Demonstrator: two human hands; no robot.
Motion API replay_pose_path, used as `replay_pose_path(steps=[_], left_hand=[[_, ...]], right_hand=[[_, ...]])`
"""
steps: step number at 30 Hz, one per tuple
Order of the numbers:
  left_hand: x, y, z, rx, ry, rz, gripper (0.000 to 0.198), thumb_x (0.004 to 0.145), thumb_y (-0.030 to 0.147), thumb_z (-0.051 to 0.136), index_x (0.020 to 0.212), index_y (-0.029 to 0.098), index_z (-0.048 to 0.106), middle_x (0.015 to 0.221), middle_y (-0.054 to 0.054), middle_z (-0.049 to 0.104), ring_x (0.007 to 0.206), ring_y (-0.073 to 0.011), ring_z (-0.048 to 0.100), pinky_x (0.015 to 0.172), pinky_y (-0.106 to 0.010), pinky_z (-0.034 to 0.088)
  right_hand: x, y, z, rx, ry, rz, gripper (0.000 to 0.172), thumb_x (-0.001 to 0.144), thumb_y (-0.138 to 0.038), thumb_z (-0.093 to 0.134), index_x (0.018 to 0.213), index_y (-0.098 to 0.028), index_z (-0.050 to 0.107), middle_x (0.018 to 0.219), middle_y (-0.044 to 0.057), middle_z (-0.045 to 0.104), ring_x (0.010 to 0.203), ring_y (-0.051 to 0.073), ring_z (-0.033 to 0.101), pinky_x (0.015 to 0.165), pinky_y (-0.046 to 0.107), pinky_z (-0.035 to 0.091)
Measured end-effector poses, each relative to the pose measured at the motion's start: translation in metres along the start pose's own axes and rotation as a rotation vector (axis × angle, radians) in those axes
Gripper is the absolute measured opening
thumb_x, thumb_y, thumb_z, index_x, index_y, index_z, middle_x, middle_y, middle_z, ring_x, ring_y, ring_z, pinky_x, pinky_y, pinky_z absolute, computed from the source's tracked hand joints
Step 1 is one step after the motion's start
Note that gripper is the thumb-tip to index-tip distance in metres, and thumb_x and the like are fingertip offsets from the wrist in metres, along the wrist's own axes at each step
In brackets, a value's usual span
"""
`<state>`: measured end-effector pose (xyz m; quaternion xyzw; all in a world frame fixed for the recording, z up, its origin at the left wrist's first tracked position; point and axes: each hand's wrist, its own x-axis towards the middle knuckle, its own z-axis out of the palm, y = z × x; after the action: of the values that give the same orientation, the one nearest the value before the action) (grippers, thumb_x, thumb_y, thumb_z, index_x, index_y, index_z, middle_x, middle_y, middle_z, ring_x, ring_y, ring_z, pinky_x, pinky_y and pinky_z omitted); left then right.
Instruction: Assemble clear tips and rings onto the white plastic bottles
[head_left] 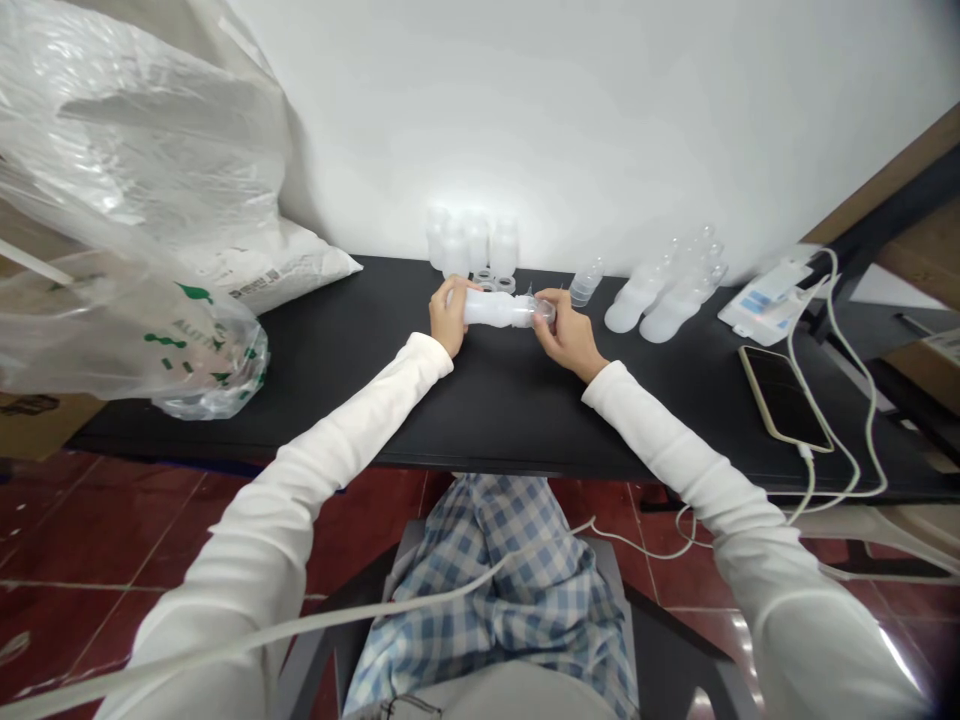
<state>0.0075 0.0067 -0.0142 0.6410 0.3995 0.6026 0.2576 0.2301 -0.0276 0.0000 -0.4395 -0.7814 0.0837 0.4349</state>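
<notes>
A white translucent baby bottle (pixel 491 308) lies sideways in the air over the black table, held between my two hands. My left hand (pixel 450 312) wraps round its base end. At the other end, my right hand (pixel 568 332) grips the clear domed cap (pixel 545 311). Just behind the bottle are several rings (pixel 495 282) and several upright white bottle bodies (pixel 456 245) near the wall. Clear caps (pixel 586 283), seemingly stacked, stand beyond my right hand. Farther right, several capped bottles (pixel 664 300) lie in a group.
On the right of the black table (pixel 360 390) are a phone (pixel 784 397) with a white cable and a white-and-blue packet (pixel 766 303). Large plastic bags (pixel 202 340) crowd the left side. A cable (pixel 420 602) crosses my lap.
</notes>
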Motion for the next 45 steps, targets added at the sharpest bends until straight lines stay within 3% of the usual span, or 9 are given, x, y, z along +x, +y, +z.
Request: replay_pose_path(steps=[3, 5, 12, 22, 28, 34, 38, 41, 45], left_hand=[[0.002, -0.005, 0.003, -0.093, 0.047, -0.156, 0.057, 0.098, 0.064, 0.038, 0.073, 0.019, 0.062, 0.064, -0.001, 0.061, 0.043, -0.0108, 0.046, 0.041, -0.027, 0.037], [0.003, -0.003, 0.001, -0.086, 0.070, -0.121, 0.058, 0.098, 0.065, 0.036, 0.071, 0.019, 0.062, 0.066, -0.002, 0.062, 0.049, -0.0124, 0.051, 0.046, -0.028, 0.041], [0.002, 0.007, -0.013, 0.077, 0.183, 0.207, 0.065, 0.099, 0.070, 0.028, 0.078, 0.021, 0.065, 0.079, -0.005, 0.069, 0.079, -0.0194, 0.068, 0.077, -0.034, 0.054], [-0.001, 0.006, -0.020, 0.120, 0.146, 0.365, 0.062, 0.100, 0.065, 0.031, 0.081, 0.019, 0.067, 0.078, -0.006, 0.072, 0.075, -0.0180, 0.070, 0.072, -0.031, 0.054], [-0.004, 0.008, -0.024, 0.296, 0.063, 0.476, 0.062, 0.099, 0.064, 0.031, 0.087, 0.017, 0.070, 0.082, -0.008, 0.074, 0.076, -0.0191, 0.072, 0.072, -0.032, 0.055], [-0.001, 0.010, -0.022, 0.312, -0.008, 0.436, 0.059, 0.099, 0.063, 0.034, 0.091, 0.017, 0.071, 0.087, -0.008, 0.075, 0.082, -0.0197, 0.072, 0.078, -0.033, 0.056], [0.002, 0.009, -0.013, 0.144, 0.048, 0.269, 0.057, 0.100, 0.063, 0.036, 0.084, 0.019, 0.069, 0.084, -0.007, 0.073, 0.081, -0.0188, 0.070, 0.077, -0.032, 0.055], [0.003, 0.005, -0.005, -0.010, 0.067, 0.073, 0.057, 0.098, 0.065, 0.041, 0.076, 0.019, 0.067, 0.075, -0.005, 0.069, 0.067, -0.0164, 0.063, 0.062, -0.030, 0.051], [0.002, 0.003, 0.002, -0.160, -0.017, -0.122, 0.057, 0.095, 0.065, 0.044, 0.070, 0.019, 0.065, 0.061, -0.002, 0.059, 0.047, -0.0123, 0.047, 0.044, -0.028, 0.036]], right_hand=[[0.003, 0.004, -0.004, -0.072, -0.043, -0.154, 0.054, 0.093, -0.065, 0.049, 0.121, -0.020, 0.056, 0.109, 0.015, 0.071, 0.093, 0.029, 0.069, 0.091, 0.045, 0.055], [0.002, 0.004, -0.002, -0.051, -0.025, -0.162, 0.053, 0.094, -0.065, 0.048, 0.121, -0.021, 0.056, 0.108, 0.013, 0.071, 0.089, 0.027, 0.068, 0.089, 0.045, 0.055], [-0.008, -0.008, 0.010, 0.229, -0.039, 0.038, 0.051, 0.086, -0.067, 0.061, 0.109, -0.023, 0.050, 0.074, -0.001, 0.059, 0.050, 0.012, 0.042, 0.050, 0.029, 0.039], [-0.009, -0.019, 0.012, 0.465, -0.050, 0.150, 0.054, 0.084, -0.074, 0.059, 0.092, -0.026, 0.036, 0.078, -0.002, 0.057, 0.059, 0.010, 0.051, 0.048, 0.023, 0.037], [-0.002, -0.018, 0.010, 0.781, -0.202, 0.445, 0.061, 0.082, -0.082, 0.056, 0.082, -0.027, 0.029, 0.054, -0.013, 0.028, 0.039, 0.005, 0.019, 0.035, 0.021, 0.016], [0.004, -0.016, 0.003, 0.837, -0.389, 0.528, 0.060, 0.086, -0.080, 0.052, 0.076, -0.026, 0.028, 0.047, -0.013, 0.028, 0.035, 0.004, 0.017, 0.035, 0.020, 0.010], [-0.001, -0.017, 0.008, 0.575, -0.201, 0.406, 0.052, 0.092, -0.078, 0.042, 0.085, -0.026, 0.035, 0.055, -0.010, 0.041, 0.041, 0.008, 0.034, 0.043, 0.021, 0.030], [-0.003, -0.012, 0.006, 0.167, -0.122, 0.136, 0.052, 0.090, -0.074, 0.050, 0.104, -0.024, 0.048, 0.086, 0.003, 0.066, 0.065, 0.017, 0.063, 0.061, 0.030, 0.049], [-0.002, 0.001, -0.002, -0.193, -0.113, -0.186, 0.057, 0.089, -0.072, 0.056, 0.112, -0.019, 0.057, 0.109, 0.013, 0.072, 0.093, 0.027, 0.072, 0.073, 0.033, 0.053]])
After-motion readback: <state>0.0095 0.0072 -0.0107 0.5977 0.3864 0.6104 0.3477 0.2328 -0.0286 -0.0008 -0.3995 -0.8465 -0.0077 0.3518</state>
